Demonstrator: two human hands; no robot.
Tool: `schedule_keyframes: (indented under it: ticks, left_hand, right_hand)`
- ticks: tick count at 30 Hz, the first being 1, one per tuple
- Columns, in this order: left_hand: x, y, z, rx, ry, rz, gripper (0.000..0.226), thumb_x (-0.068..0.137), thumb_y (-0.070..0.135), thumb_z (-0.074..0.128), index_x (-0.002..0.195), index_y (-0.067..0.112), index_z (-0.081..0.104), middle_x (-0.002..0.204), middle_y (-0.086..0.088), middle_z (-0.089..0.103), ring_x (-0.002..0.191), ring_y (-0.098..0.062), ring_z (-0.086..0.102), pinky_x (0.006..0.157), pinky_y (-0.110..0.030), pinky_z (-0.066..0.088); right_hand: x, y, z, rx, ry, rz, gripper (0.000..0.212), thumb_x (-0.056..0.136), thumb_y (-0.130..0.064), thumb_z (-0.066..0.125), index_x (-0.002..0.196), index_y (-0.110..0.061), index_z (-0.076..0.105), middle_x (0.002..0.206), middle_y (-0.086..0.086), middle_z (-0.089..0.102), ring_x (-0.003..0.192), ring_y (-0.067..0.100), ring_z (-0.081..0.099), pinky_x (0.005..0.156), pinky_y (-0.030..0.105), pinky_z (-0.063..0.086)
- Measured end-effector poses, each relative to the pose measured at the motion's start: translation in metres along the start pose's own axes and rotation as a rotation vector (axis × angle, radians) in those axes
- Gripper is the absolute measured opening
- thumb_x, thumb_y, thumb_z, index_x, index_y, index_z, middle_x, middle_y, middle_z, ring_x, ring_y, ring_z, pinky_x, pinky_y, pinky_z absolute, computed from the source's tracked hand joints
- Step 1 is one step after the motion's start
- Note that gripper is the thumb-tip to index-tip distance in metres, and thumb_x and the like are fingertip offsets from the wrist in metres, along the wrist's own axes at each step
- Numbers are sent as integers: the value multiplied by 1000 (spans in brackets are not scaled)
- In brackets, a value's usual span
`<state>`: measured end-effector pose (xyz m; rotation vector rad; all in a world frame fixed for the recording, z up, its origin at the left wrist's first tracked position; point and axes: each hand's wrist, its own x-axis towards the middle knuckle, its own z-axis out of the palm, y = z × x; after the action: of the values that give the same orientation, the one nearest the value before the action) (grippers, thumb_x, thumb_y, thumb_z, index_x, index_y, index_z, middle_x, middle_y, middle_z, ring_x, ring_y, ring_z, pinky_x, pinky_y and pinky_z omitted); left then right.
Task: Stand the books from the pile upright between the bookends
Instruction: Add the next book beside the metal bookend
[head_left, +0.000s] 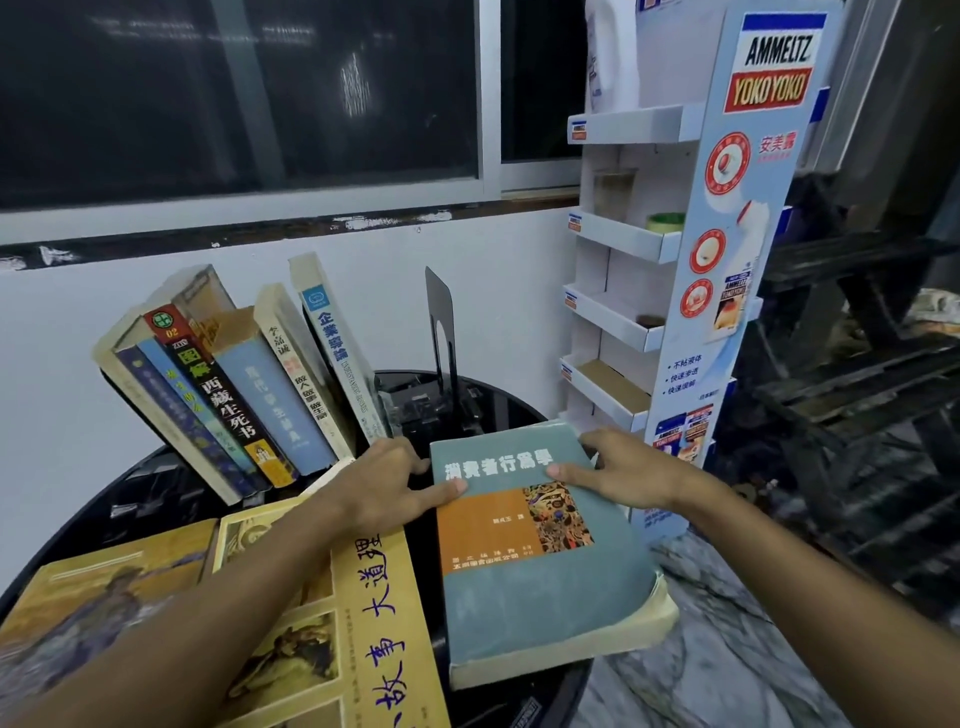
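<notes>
Both hands are on the teal book (540, 587). It lies cover-up at the front right of the round black table (156, 483), with its near corner out past the table's rim. Whether it rests fully on the table or is raised a touch, I cannot tell.

The left hand (387, 488) grips the far left corner, thumb pressed flat on the cover and fingers tucked at the edge. The right hand (628, 475) grasps the far right corner the same way, thumb on the cover and fingers wrapped over the top edge.

Just behind the hands, a row of books (234, 395) stands on the table, spines facing this way and all tilted over to the left. To their right a black bookend (440, 317) stands upright, with a gap between it and the last book in the row.

Under the left forearm a yellow book (374, 623) lies flat, just beside the teal one. Further left, a book with a painted cover (104, 597) lies flat too.

Off the table to the right, a cardboard display stand (727, 260) reading AMMELTZ YOKO YOKO rises from a marbled floor (701, 649). A dark window (234, 93) spans the wall behind.
</notes>
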<state>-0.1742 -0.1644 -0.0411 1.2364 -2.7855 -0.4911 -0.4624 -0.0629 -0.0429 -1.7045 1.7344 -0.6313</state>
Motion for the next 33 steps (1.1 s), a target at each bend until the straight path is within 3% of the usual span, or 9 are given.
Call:
schedule_keyframes:
  ticks: [4, 8, 13, 17, 20, 23, 25, 29, 33]
  left_hand:
    - [-2, 3, 1, -17, 23, -8, 73, 87, 78, 38, 124, 23, 69, 107, -6, 60, 106, -16, 54, 92, -42, 49]
    - [0, -3, 4, -14, 51, -12, 77, 83, 85, 33, 127, 31, 66, 106, 3, 54, 106, -11, 51, 98, -44, 46]
    - [1, 0, 6, -4, 48, -32, 91, 75, 93, 24, 142, 39, 52, 118, 6, 51, 122, -14, 47, 117, -61, 22]
    - [-1, 6, 4, -73, 65, -60, 66, 87, 78, 38, 140, 41, 53, 116, 6, 53, 124, -12, 44, 120, -63, 3]
    - [-4, 5, 4, -228, 57, -22, 62, 81, 84, 48, 130, 49, 59, 117, 14, 60, 111, -1, 59, 118, -63, 25]
    - [-10, 9, -5, -396, 147, 25, 73, 73, 82, 61, 134, 41, 60, 120, 6, 49, 92, -9, 72, 87, -37, 60]
    - [-15, 14, -16, -461, 247, 48, 69, 75, 67, 73, 135, 37, 57, 123, 4, 47, 88, -10, 74, 77, -33, 63]
    - [-23, 26, -34, -575, 434, 58, 83, 76, 37, 85, 148, 26, 45, 123, 5, 47, 87, -5, 72, 89, -28, 59]
    - [-32, 37, -46, -691, 569, 109, 89, 72, 22, 88, 149, 26, 44, 119, 8, 47, 89, -1, 68, 89, -25, 59]
  right_hand:
    - [1, -5, 7, 109, 19, 35, 21, 97, -45, 60, 105, -26, 63, 98, -8, 75, 80, 1, 73, 64, 14, 53]
    - [-2, -8, 11, 141, 66, 25, 23, 97, -42, 61, 113, -27, 58, 107, -5, 73, 87, 6, 73, 71, 23, 60]
    - [-9, -18, 10, 176, 125, 2, 16, 97, -35, 62, 108, -30, 51, 110, -3, 70, 90, 11, 73, 72, 27, 62]
    - [-14, -24, 13, 205, 207, -36, 9, 98, -33, 61, 101, -34, 52, 111, -3, 71, 90, 11, 73, 75, 32, 63]
    - [-19, -25, 15, 246, 314, -58, 15, 97, -36, 62, 108, -33, 53, 112, -5, 68, 94, 9, 70, 74, 27, 61]
    - [-20, -25, 10, 261, 395, -79, 38, 94, -41, 65, 126, -27, 50, 120, -7, 64, 105, 11, 66, 80, 29, 58]
    - [-20, -29, 4, 287, 426, -111, 47, 91, -44, 67, 130, -25, 49, 123, -6, 63, 107, 11, 66, 84, 36, 60]
    - [-20, -45, -10, 271, 495, -207, 51, 90, -42, 69, 132, -23, 48, 124, -9, 61, 112, 1, 60, 87, 15, 51]
    - [-20, -57, -22, 294, 492, -261, 49, 89, -41, 72, 129, -27, 46, 124, -6, 61, 114, 8, 61, 99, 38, 53]
